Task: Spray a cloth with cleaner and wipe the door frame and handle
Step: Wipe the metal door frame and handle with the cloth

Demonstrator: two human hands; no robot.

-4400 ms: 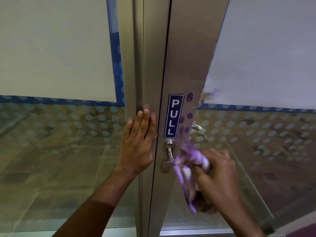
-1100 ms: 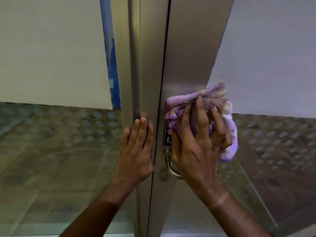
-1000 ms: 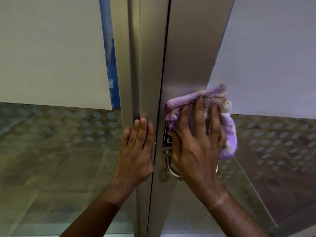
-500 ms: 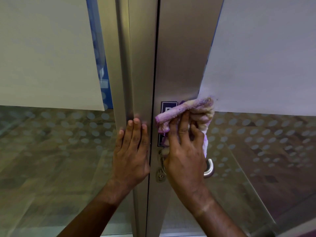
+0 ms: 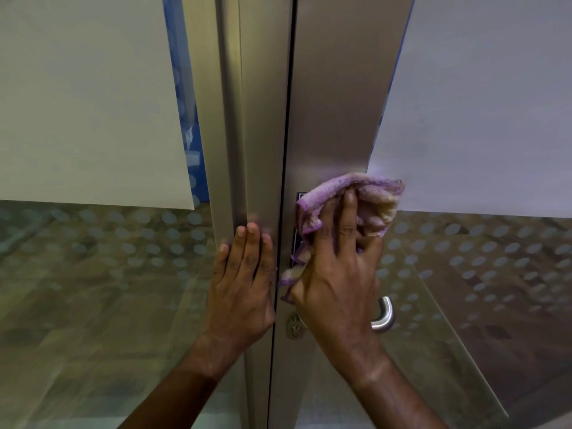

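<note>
- Right hand [image 5: 337, 283]: fingers closed over the bunched purple cloth [image 5: 368, 202], pressing it flat to the metal door frame [image 5: 334, 103] at 12 o'clock from the handle [image 5: 385, 315], apparently for wiping pressure.
- Left hand [image 5: 244, 289]: empty, fingers straight and together, palm flat on the adjoining frame at 9 o'clock, likely bracing the door.

the door frame [image 5: 328, 97] is brushed metal, satin rather than mirror-bright, with a soft dull sheen and a fine grain. the fixed post [image 5: 247, 119] beside it has the same brushed metal look. the handle [image 5: 385, 317] is smooth rounded metal, glossier, catching a bright highlight. the keyhole plate [image 5: 294, 328] looks like dull metal. the cloth [image 5: 371, 202] is soft looped terry, fuzzy and matt, purple with pale patches. the glass panels [image 5: 479, 289] are glossy and carry a matt frosted film [image 5: 483, 103] and frosted dots.
</note>
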